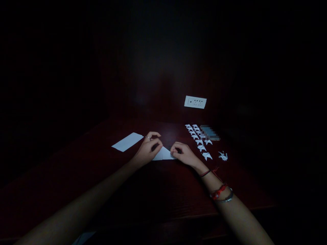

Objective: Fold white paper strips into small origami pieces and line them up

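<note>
A folded white sheet of paper (163, 154) lies on the dark red table between my hands, its top coming to a peak and a seam running down its middle. My left hand (151, 146) pinches its left side with thumb and finger, a ring showing on one finger. At the right corner, my right hand (184, 153) has its fingers curled and pressed onto the paper. Part of the sheet is hidden under the fingers of both hands.
A flat stack of white paper (128, 141) lies to the left. Rows of small folded paper pieces (200, 146) stand on the right, beside a blurred phone-like object (210, 132) and some paper scraps (223, 156). A white socket panel (195, 102) is on the back wall.
</note>
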### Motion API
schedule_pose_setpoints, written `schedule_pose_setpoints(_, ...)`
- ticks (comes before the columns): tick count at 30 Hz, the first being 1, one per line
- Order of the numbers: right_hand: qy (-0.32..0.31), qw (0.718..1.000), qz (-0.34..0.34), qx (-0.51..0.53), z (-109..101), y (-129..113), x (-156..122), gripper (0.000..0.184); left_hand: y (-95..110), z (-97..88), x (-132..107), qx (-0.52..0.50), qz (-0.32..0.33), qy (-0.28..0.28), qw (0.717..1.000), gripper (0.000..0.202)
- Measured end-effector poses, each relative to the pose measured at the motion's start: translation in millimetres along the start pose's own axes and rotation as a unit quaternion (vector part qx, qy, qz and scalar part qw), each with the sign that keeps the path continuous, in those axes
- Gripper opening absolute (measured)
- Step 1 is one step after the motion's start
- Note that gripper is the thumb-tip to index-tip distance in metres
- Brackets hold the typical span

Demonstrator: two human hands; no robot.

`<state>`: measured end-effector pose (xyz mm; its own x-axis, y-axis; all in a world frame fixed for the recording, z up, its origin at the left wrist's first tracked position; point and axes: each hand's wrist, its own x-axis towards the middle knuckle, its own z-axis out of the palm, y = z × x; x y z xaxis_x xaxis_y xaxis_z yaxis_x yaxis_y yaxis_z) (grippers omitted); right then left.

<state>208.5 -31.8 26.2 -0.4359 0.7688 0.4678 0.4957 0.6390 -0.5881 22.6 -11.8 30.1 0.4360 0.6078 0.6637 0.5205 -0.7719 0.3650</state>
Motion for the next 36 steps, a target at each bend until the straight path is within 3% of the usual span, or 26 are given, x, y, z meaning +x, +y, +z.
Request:
schedule_pose_setpoints(6, 0.002, 1.000, 0.013, -0.009, -4.9, 8.9, 0.4, 0.008, -13.1, -1.4, 1.8, -0.003, -0.025, 0.018, 1.000, 0.013)
schedule_pose_setpoints(13, 0.048, 0.997, 0.026, -0.059, -12.2, 24.1, -2.4, 0.007, -42.4, -7.9, 1.7, 0.008, -0.099, 0.094, 0.991, 0.015)
schedule_pose_setpoints(19, 0.096, 0.992, 0.019, -0.083, -11.3, 21.6, -2.6, 0.010, -38.1, 0.2, 0.2, -0.026, -0.065, 0.032, 0.997, 0.015)
schedule_pose_setpoints(24, 0.045, 0.997, -0.011, -0.060, -5.9, 10.9, -2.5, 0.018, -23.2, 7.1, -0.1, -0.042, -0.032, -0.004, 0.999, 0.015)
schedule_pose_setpoints(28, -0.016, 0.999, -0.007, -0.042, -3.4, 12.1, -2.9, 0.017, -22.9, 9.0, -0.2, -0.046, -0.020, -0.022, 0.998, 0.015)
schedule_pose_setpoints(36, -0.006, 0.996, 0.060, -0.064, -4.1, 25.6, -3.5, 0.017, -35.0, 13.3, -2.6, -0.008, -0.028, -0.084, 0.996, 0.015)
